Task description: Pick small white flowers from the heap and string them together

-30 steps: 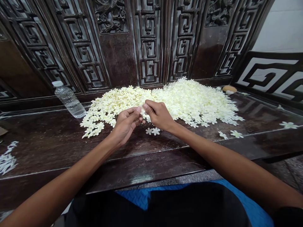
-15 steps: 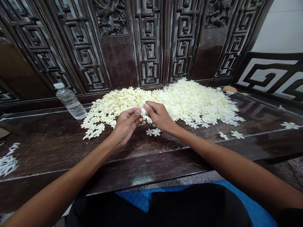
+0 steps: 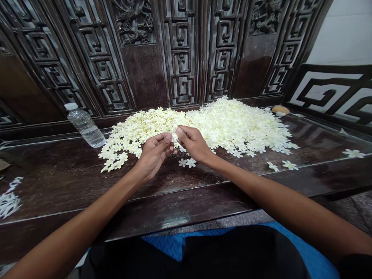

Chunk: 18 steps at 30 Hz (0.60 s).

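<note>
My left hand (image 3: 154, 155) and my right hand (image 3: 194, 143) meet in front of a heap of small white plastic-looking flowers (image 3: 244, 124). Fingertips of both hands are pinched around a small white flower (image 3: 174, 137), mostly hidden by the fingers and hard to separate from the pale heap behind. The left part of the heap (image 3: 139, 126) looks yellower than the right. Just below my hands, two loose flowers (image 3: 190, 162) lie on the dark wooden bench (image 3: 162, 182).
A clear water bottle (image 3: 86, 126) leans at the left of the heap. White strips (image 3: 9, 203) lie at the far left edge. Loose flowers (image 3: 290, 165) and a tan oval object (image 3: 280, 110) are on the right. A carved wooden backrest (image 3: 148, 77) rises behind.
My hands stay almost in place, with the fingertips shifted slightly. The whole view has moved a little; the heap and bottle look unchanged.
</note>
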### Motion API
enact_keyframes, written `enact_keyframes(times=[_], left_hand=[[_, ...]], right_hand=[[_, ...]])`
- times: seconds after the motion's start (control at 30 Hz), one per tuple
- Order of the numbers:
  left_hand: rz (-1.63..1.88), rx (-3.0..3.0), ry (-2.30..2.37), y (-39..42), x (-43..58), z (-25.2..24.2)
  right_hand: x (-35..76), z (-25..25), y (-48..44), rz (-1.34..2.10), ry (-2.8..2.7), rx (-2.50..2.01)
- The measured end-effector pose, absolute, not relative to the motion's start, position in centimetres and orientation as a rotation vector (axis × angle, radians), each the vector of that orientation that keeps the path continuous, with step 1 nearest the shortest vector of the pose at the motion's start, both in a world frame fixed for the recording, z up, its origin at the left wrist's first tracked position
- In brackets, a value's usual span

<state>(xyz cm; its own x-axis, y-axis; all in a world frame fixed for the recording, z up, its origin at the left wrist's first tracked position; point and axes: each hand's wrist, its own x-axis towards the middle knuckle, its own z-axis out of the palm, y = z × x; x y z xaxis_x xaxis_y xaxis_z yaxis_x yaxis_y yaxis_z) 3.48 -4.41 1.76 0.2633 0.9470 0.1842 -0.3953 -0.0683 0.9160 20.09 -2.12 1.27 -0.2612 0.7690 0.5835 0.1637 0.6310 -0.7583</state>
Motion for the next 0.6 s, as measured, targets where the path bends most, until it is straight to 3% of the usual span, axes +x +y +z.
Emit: enact_keyframes(times=[0.6], left_hand=[[1.224, 1.107, 0.595, -4.8, 3.4, 2.3]], right_hand=[[19.7, 1.7, -3.0, 0.72, -1.786, -0.716]])
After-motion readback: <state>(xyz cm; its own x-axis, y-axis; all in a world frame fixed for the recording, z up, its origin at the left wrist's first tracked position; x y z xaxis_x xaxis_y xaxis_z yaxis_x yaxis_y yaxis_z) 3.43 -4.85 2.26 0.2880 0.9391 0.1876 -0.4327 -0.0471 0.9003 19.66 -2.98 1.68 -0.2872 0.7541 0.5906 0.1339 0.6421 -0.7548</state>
